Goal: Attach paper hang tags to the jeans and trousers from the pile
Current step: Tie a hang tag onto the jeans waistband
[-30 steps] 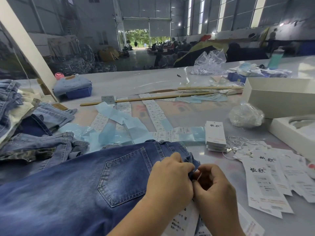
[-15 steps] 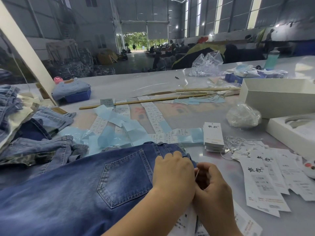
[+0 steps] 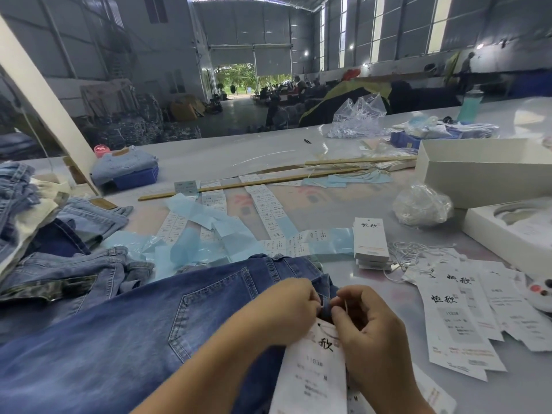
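Currently I'm tying a paper hang tag onto the blue jeans lying across the table in front of me, waistband end toward my hands. My left hand is pinching the denim at what looks like a belt loop, fingers curled tight. My right hand is pinching the thin white string just beside that loop, fingers also curled. Whether the string is already through the loop is hard to tell, since my fingers are covering it.

Next move is calling for pulling the string snug and locking it, without tearing the tag hole.

Versus a second ago: my hands are sitting slightly apart now, exposing the loop, and the tag face is showing below them. More tags are waiting: a stack and loose hang tags to my right, with more jeans piled left.
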Demonstrator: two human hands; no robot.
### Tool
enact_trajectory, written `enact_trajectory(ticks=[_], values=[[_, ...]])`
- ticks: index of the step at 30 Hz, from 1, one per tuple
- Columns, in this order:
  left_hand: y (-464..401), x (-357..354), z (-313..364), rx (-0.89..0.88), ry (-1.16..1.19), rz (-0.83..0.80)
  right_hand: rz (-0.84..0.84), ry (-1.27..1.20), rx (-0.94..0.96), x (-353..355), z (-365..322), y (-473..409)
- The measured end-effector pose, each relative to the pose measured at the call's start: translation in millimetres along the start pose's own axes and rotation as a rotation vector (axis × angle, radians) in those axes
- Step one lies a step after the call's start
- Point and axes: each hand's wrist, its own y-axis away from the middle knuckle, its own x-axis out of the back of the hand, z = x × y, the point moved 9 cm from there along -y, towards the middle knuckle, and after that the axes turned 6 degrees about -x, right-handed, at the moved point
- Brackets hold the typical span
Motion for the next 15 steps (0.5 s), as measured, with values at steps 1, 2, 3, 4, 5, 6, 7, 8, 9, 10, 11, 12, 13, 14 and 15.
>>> enact_trajectory(ticks=[1, 2, 3, 4, 5, 6, 7, 8, 9, 10, 11, 12, 13, 14, 15], values=[[1.2, 2.6, -5.8, -0.004, 0.128, -0.007, 0.008, -0.008, 0.015, 0.3, -3.2, 0.1], [3.3, 5.5, -11.0, -0.005, 0.231, -0.005, 0.016, -0.016, 0.03, 0.4, -6.7, 0.3], [5.6, 7.3, -16.3, -0.006, 0.317, 0.001, 0.022, -0.019, 0.044, -0.2, -9.9, 0.5], [7.8, 8.1, -21.0, -0.008, 0.401, 0.01, 0.027, -0.014, 0.058, -0.9, -13.0, 0.5], [9.6, 8.4, -25.6, -0.011, 0.489, 0.022, 0.029, -0.001, 0.074, -2.5, -16.3, 0.3], [11.8, 9.0, -29.5, -0.017, 0.585, 0.037, 0.022, 0.019, 0.088, -4.6, -19.6, 0.2], [14.0, 10.0, -32.7, -0.023, 0.689, 0.05, 0.007, 0.04, 0.104, -7.5, -23.4, 0.1], [16.1, 10.9, -34.6, -0.031, 0.802, 0.059, -0.012, 0.059, 0.122, -10.5, -27.7, 0.1], [18.2, 11.6, -34.7, -0.044, 0.92, 0.059, -0.033, 0.077, 0.14, -13.3, -31.9, 0.1], [20.1, 12.2, -32.9, -0.064, 1.028, 0.054, -0.054, 0.095, 0.158, -16.4, -35.9, 0.1], [21.4, 13.0, -30.9, -0.087, 1.102, 0.052, -0.072, 0.111, 0.175, -19.3, -39.6, 0.0], [22.2, 13.9, -29.0, -0.107, 1.133, 0.061, -0.082, 0.119, 0.191, -21.2, -42.1, -0.1], [22.1, 14.7, -27.4, -0.123, 1.137, 0.083, -0.084, 0.12, 0.203, -22.5, -43.8, -0.4], [21.7, 15.6, -26.3, -0.136, 1.138, 0.118, -0.081, 0.115, 0.208, -23.2, -44.7, -0.9], [21.0, 16.8, -25.6, -0.147, 1.147, 0.159, -0.079, 0.109, 0.207, -23.9, -45.2, -1.5]])
